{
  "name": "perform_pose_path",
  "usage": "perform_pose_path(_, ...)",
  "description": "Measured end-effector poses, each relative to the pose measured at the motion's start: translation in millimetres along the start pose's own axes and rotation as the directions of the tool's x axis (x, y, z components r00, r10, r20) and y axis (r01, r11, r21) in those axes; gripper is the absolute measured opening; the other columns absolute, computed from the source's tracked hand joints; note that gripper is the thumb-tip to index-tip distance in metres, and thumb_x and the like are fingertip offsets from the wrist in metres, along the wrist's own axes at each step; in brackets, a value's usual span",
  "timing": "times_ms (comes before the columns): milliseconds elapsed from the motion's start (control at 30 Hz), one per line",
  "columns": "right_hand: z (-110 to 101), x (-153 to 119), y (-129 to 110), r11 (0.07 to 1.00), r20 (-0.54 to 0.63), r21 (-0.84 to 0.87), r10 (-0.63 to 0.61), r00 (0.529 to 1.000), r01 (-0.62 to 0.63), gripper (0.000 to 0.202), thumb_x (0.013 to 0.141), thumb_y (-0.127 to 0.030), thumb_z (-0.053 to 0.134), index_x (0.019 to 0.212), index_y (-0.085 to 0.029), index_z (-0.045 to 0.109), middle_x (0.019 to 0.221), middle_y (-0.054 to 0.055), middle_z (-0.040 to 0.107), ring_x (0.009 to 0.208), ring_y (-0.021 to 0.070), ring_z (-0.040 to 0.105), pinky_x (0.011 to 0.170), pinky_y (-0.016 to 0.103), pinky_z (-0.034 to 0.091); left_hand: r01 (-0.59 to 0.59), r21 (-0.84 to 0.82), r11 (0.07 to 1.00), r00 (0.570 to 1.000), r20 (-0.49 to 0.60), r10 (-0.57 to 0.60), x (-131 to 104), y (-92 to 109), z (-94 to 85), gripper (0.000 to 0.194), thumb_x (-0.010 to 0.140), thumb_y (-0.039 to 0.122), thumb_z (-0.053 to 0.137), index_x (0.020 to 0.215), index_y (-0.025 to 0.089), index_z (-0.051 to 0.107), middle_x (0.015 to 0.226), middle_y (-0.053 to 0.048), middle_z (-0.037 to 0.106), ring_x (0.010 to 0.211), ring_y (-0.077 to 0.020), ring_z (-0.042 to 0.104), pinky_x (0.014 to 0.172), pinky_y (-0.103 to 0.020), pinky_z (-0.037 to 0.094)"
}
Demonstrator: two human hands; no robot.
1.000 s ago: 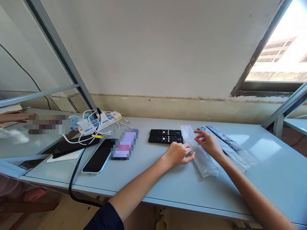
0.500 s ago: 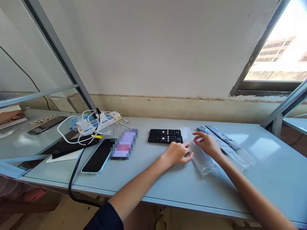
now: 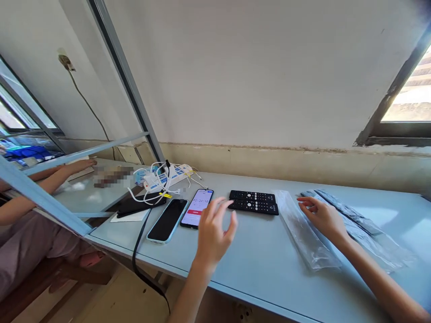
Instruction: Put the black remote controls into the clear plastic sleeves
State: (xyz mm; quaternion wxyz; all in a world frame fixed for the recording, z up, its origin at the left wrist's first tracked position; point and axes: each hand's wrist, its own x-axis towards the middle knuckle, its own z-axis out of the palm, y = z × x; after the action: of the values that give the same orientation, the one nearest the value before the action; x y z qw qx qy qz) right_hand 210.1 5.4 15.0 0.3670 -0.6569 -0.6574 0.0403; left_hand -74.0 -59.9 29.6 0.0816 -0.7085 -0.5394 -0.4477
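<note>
My left hand (image 3: 214, 231) hovers over the table with its fingers spread and holds nothing. It is nearest a phone (image 3: 199, 208) with a lit timer screen, partly covering that phone's right edge. To its right, two black remote controls (image 3: 254, 206) lie side by side, buttons up. My right hand (image 3: 321, 220) hangs with loosely bent fingers and nothing in them. Close to its fingertips lies a flat clear plastic bag (image 3: 308, 246). Partly behind that hand are bagged dark items (image 3: 350, 208), which look like remote controls in clear plastic.
A second phone (image 3: 168, 220) with a dark screen lies left of the lit one. Behind it, a power strip (image 3: 182, 172) carries tangled white cables. A black cable (image 3: 136, 251) drops over the table's front edge. Another person's arm (image 3: 67, 171) rests beyond the metal frame (image 3: 131, 80).
My left hand has moved left, away from the remote controls and plastic bag, and its fingers have spread. My right hand stays near the bags. The view has turned left.
</note>
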Motion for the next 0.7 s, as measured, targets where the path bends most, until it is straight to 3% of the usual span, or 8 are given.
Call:
perform_pose_path(133,3.5,0.5,0.2,1.000,0.028,0.011,0.006,1.000,-0.007,0.029,0.069,-0.044,0.046,0.076,-0.027,0.067,0.060,0.002,0.065,0.051,0.0209,0.060,0.047,0.032,0.044,0.257,0.252,0.933,0.963,-0.146,-0.225,-47.2,-52.9,-26.2,0.042,0.088,0.038,0.043,0.125,0.020,0.049,0.125,-0.014,0.052,0.115,-0.0294,0.051,0.091,-0.044,0.042)
perform_pose_path(200,4.4,1.1,-1.2,1.000,0.057,0.006,0.024,0.998,-0.025,0.029,0.068,-0.045,0.046,0.075,-0.026,0.066,0.061,0.003,0.065,0.053,0.0219,0.061,0.048,0.033,0.044,0.349,0.330,0.877,0.937,-0.144,-0.318,-61.0,-74.5,-36.8,0.046,0.089,0.041,0.041,0.131,0.022,0.044,0.134,-0.014,0.046,0.122,-0.0315,0.045,0.094,-0.048,0.038)
perform_pose_path(300,5.3,1.5,-4.1,0.998,0.068,-0.004,0.056,0.996,-0.056,0.030,0.066,-0.048,0.046,0.075,-0.026,0.065,0.061,0.004,0.065,0.054,0.0222,0.061,0.050,0.034,0.044,0.361,0.373,0.855,0.930,-0.077,-0.360,-71.6,-94.6,-46.6,0.045,0.090,0.041,0.037,0.132,0.024,0.042,0.129,-0.013,0.052,0.123,-0.0320,0.043,0.097,-0.052,0.033)
perform_pose_path(433,6.9,0.8,-8.7,0.993,-0.008,0.015,0.119,0.993,-0.119,0.034,0.063,-0.052,0.044,0.074,-0.027,0.064,0.059,0.003,0.065,0.050,0.0208,0.058,0.050,0.034,0.043,0.349,0.347,0.871,0.933,-0.043,-0.357,-77.6,-103.4,-50.5,0.043,0.092,0.039,0.035,0.133,0.027,0.041,0.122,-0.010,0.059,0.118,-0.0297,0.049,0.099,-0.051,0.031)
perform_pose_path(567,6.6,0.6,-14.3,0.988,-0.094,0.031,0.153,0.984,-0.151,0.035,0.063,-0.055,0.044,0.070,-0.027,0.062,0.056,0.003,0.065,0.048,0.0203,0.058,0.050,0.034,0.042,0.364,0.324,0.873,0.929,-0.190,-0.317,-80.4,-102.1,-55.2,0.040,0.093,0.036,0.033,0.131,0.027,0.040,0.126,-0.010,0.054,0.120,-0.0287,0.047,0.097,-0.047,0.033)
perform_pose_path(700,6.0,0.0,-20.2,0.988,-0.057,-0.016,0.152,0.987,-0.153,0.036,0.063,-0.060,0.039,0.069,-0.029,0.055,0.056,0.004,0.063,0.048,0.0219,0.058,0.049,0.035,0.040,0.388,0.327,0.862,0.901,-0.332,-0.280,-80.7,-98.0,-61.6,0.036,0.093,0.036,0.031,0.126,0.026,0.042,0.127,-0.012,0.050,0.121,-0.0293,0.046,0.097,-0.047,0.033)
